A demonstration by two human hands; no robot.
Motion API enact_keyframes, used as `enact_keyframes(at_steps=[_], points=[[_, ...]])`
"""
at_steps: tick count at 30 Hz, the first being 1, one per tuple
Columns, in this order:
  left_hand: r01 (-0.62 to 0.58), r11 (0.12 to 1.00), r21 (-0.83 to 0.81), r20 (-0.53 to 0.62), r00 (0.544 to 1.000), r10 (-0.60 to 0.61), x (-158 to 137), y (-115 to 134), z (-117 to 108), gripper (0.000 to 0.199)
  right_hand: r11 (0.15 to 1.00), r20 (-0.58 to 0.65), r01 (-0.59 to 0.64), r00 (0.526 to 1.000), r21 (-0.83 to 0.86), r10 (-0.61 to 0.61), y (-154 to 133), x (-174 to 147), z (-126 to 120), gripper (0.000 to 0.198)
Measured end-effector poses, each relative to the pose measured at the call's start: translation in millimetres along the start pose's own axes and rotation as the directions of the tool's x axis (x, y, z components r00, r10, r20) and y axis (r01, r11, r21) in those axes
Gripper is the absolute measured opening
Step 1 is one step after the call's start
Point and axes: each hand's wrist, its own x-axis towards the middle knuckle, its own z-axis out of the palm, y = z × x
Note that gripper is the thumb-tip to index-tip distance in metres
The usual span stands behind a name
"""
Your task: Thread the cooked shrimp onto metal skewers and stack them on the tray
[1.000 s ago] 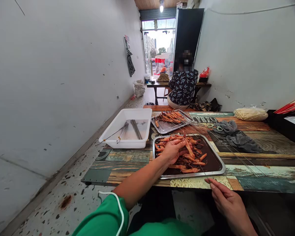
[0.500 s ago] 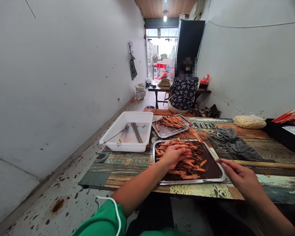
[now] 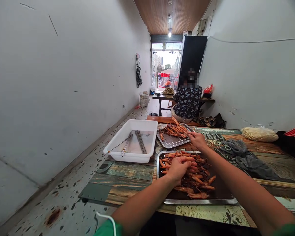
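My right hand [image 3: 197, 140] is closed on the thin end of a skewer, reaching over the far metal tray [image 3: 170, 145]. An orange-brown food piece [image 3: 175, 120] seems to be at the skewer's other end, above similar skewered pieces [image 3: 177, 130] there. My left hand [image 3: 180, 168] is bent with its fingers together, just over the near metal tray [image 3: 201, 201]. Long orange-brown food pieces [image 3: 198, 179] lie heaped in dark liquid in that tray. Whatever the left fingers hold, if anything, is hidden.
Left of the trays stands a white plastic tub [image 3: 131, 159] with metal skewers [image 3: 140, 141]. A grey cloth [image 3: 254, 164], scissors [image 3: 226, 147] and a bagged pale bundle [image 3: 259, 133] lie to the right, near a black box [image 3: 282, 144]. A person [image 3: 188, 101] sits at a farther table.
My right hand has moved forward and left from the near tray's right side to the far tray, carrying the skewered piece. My left hand stays over the heap, its fingers more curled.
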Motion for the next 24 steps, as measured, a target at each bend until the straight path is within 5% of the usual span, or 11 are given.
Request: enact_keyframes(at_steps=[7,14,18,24], points=[[0.014,1.000,0.011,0.000,1.000,-0.014,0.6,-2.2,-1.0,0.016,0.966,0.143,0.009,0.989,-0.259,0.030,-2.5,11.3,13.6,0.030],[-0.022,0.996,0.088,0.022,1.000,0.020,1.1,-3.9,-3.2,0.016,0.906,0.135,0.003,0.989,-0.422,0.059,-3.6,-13.7,0.4,0.032],[-0.068,0.989,0.131,0.030,0.997,0.065,-0.5,-3.5,-4.2,0.018,0.879,0.107,-0.091,0.982,-0.469,0.158,38.1,-44.1,-39.8,0.031],[-0.105,0.970,0.220,0.058,0.994,0.094,-5.5,-2.6,-3.3,0.021,0.789,0.065,-0.324,0.907,-0.522,0.415,121.0,-128.8,-94.6,0.029]])
